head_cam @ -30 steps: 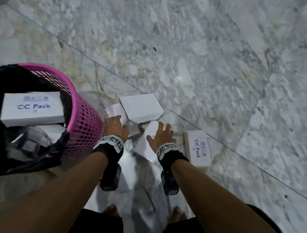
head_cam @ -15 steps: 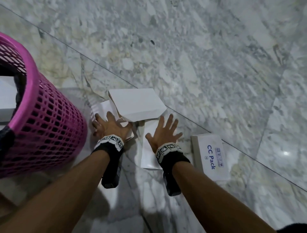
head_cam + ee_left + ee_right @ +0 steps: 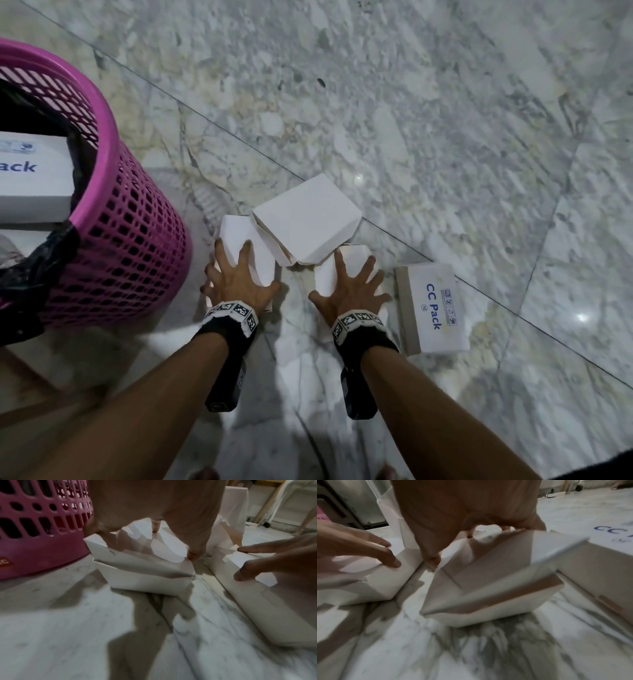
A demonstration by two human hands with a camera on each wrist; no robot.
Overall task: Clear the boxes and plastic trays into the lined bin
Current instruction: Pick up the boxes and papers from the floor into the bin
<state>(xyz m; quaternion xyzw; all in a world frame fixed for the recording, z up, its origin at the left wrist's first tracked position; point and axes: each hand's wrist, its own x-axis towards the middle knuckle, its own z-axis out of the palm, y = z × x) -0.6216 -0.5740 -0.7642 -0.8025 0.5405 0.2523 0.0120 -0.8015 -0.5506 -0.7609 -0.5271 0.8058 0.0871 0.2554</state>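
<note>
Inspector: State your hands.

Me: Both spread wide, palms down. My left hand (image 3: 239,284) lies on the left box (image 3: 236,236), thumb hooked at its near corner; my right hand (image 3: 349,291) lies on the right box (image 3: 325,274). Neither box is lifted yet, I judge; I am pressing to gather them.

Inspector: Other boxes?

Me: The tilted box (image 3: 308,222) leans between them at 12 o'clock, touching both. The CC Pack box (image 3: 435,308) lies flat at 3 o'clock, just beside my right hand.

Inspector: The bin?

Me: The bin (image 3: 137,240) stands at 9 o'clock, lined in black, boxes already inside.

Inspector: Clearance?

Me: Tight on the bin side; bare floor (image 3: 445,120) from 12 to 3.
</note>
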